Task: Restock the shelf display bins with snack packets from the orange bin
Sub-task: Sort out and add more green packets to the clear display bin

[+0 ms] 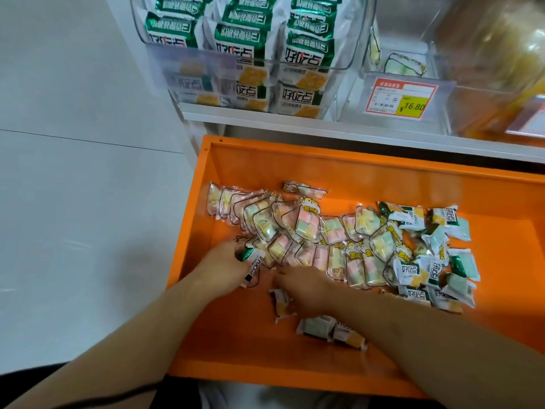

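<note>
The left grip [227, 262] curls round a green-and-white packet [254, 261] at the left end of the pile in the orange bin [368, 172], while the right grip [303, 286] lies low over another such packet [281, 302], its hold impossible to tell. Pastel packets [300, 225] spread across the bin's middle. Above, a clear shelf bin [250, 69] holds green-and-white packets beside a nearly empty one [401, 63] with a price tag [401, 98].

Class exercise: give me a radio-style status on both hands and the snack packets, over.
Left hand grips a green-and-white packet. Right hand open, reaching over loose packets in the orange bin. Nothing blocking the display bins above.
</note>
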Action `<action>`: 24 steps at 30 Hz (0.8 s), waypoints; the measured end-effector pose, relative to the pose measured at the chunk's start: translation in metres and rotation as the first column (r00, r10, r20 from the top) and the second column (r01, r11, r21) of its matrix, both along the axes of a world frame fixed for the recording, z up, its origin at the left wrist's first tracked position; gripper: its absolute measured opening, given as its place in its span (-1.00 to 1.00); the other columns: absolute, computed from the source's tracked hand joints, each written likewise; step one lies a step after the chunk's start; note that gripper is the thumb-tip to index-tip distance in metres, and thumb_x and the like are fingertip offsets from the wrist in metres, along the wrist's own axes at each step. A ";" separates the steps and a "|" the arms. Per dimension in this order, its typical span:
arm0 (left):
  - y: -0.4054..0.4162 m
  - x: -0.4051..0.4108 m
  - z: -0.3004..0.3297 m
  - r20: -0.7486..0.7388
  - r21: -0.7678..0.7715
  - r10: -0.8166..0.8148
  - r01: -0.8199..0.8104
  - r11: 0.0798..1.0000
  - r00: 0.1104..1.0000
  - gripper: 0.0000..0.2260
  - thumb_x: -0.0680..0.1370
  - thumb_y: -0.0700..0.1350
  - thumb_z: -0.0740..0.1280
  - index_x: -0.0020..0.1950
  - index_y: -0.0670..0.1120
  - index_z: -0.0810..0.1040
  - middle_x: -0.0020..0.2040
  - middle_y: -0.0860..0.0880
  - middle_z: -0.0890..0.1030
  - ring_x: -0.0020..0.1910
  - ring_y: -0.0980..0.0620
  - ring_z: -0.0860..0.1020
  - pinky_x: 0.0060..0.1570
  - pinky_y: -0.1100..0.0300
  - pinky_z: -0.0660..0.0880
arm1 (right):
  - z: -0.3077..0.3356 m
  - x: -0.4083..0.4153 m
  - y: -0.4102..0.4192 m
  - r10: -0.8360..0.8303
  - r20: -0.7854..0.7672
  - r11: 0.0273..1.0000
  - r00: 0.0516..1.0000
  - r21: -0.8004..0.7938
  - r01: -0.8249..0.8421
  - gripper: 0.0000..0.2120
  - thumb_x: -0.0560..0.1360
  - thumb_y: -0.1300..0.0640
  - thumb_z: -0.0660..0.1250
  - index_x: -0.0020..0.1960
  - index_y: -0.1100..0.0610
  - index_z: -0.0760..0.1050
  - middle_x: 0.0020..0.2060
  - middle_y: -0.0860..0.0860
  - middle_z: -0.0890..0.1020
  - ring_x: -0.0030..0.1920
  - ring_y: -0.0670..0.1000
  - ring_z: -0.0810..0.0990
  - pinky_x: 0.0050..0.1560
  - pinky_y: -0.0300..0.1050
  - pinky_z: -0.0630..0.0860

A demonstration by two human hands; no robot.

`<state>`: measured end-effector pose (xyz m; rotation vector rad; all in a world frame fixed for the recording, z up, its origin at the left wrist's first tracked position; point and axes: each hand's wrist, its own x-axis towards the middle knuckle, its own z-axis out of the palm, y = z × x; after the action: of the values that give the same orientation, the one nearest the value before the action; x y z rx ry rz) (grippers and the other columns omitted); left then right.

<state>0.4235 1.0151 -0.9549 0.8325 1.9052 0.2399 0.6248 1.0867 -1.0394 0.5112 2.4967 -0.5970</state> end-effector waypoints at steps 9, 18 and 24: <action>-0.005 0.000 0.024 0.245 0.008 0.206 -0.215 0.977 0.947 -0.75 0.68 -0.21 0.33 0.32 -0.01 0.43 0.14 -0.06 0.65 -0.08 0.00 0.74 -0.17 0.10 0.70 | 0.095 0.010 0.030 -0.602 -0.089 0.762 0.793 -0.362 0.538 -0.47 0.36 -0.10 0.67 0.27 -0.09 0.61 0.12 -0.15 0.60 0.09 -0.14 0.56 0.10 -0.10 0.55; -0.008 0.028 0.042 0.440 -0.011 0.173 -0.188 0.982 0.881 -0.67 0.51 0.00 0.58 0.23 0.00 0.63 0.01 -0.04 0.77 -0.02 -0.05 0.76 0.06 -0.06 0.70 | 0.116 0.011 0.016 -0.662 -0.196 0.726 0.723 -0.407 0.554 -0.52 0.34 -0.06 0.69 0.18 -0.15 0.59 -0.03 -0.19 0.60 -0.17 -0.26 0.56 -0.20 -0.25 0.46; -0.007 0.029 0.029 0.311 -0.032 0.154 -0.152 0.988 0.938 -0.50 0.54 0.00 0.55 0.43 0.00 0.51 0.22 -0.05 0.67 0.05 -0.02 0.72 -0.06 0.14 0.65 | 0.085 0.032 0.015 -0.719 -0.076 0.636 0.691 -0.472 0.610 -0.45 0.43 0.18 0.61 0.31 -0.11 0.48 0.12 -0.16 0.58 -0.04 -0.03 0.69 -0.09 0.00 0.69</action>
<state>0.4529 1.0077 -0.9262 0.6001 1.6695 0.4339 0.6568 1.1022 -0.9545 1.2878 2.2319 -1.5381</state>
